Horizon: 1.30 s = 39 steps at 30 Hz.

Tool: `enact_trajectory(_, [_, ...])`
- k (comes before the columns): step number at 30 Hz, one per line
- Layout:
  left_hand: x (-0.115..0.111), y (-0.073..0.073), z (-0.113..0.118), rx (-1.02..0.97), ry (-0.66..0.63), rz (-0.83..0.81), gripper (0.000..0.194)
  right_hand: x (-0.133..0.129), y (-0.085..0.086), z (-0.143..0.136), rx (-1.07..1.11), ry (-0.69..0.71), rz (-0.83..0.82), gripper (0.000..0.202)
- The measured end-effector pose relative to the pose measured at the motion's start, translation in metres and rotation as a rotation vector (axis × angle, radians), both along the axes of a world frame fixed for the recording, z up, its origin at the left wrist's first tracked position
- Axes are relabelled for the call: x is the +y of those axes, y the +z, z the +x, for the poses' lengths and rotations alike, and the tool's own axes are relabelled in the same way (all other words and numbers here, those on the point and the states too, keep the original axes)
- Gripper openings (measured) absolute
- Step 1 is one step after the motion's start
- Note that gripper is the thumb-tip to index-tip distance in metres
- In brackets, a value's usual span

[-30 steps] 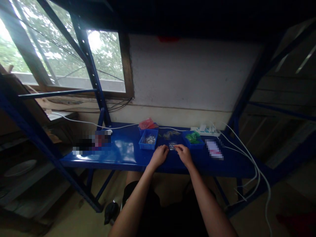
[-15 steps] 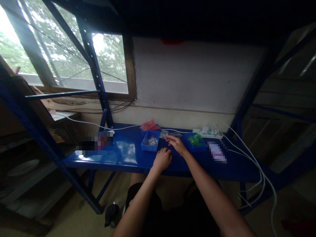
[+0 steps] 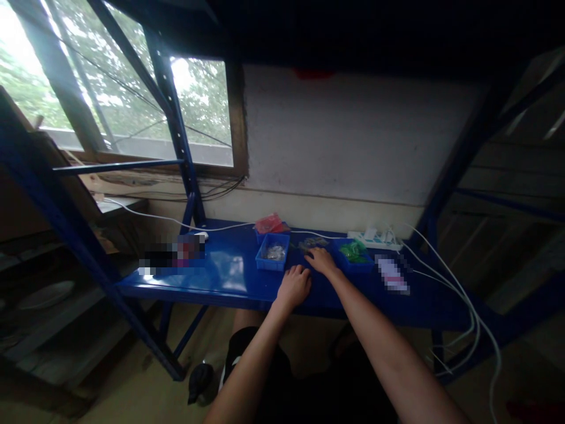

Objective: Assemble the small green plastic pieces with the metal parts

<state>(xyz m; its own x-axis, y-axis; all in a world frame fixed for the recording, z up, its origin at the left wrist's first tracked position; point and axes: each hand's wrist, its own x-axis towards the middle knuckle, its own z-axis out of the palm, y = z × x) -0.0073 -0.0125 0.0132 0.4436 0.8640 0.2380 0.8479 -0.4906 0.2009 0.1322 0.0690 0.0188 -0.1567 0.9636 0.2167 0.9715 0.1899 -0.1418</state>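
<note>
My left hand (image 3: 295, 285) rests near the front of the blue table (image 3: 229, 277), its fingers curled; anything under them is hidden. My right hand (image 3: 321, 260) is just behind and to the right, fingers bent down towards the tabletop, beside small clear plastic bags (image 3: 314, 242). Whether it holds something cannot be made out. A blue bin (image 3: 272, 253) with small shiny parts stands behind and left of my left hand. Right of my right hand is another blue bin with green bags (image 3: 354, 252).
Red bags (image 3: 269, 223) lie on a bin at the back. A white power strip (image 3: 375, 239) with cables (image 3: 459, 288) runs along the back right. Blurred items lie at both sides. Blue shelf posts (image 3: 176, 126) frame the table.
A clear bag near my right fingertips is no longer visible beside the bin. My right hand has drawn slightly back and its fingers have bent down. The view has shifted a little.
</note>
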Motion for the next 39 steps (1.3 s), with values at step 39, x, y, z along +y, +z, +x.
enact_trajectory(39, [0.001,-0.004,-0.001,-0.021,-0.020,0.025,0.025,-0.059,-0.037,0.026,1.034,0.040,0.114,0.023])
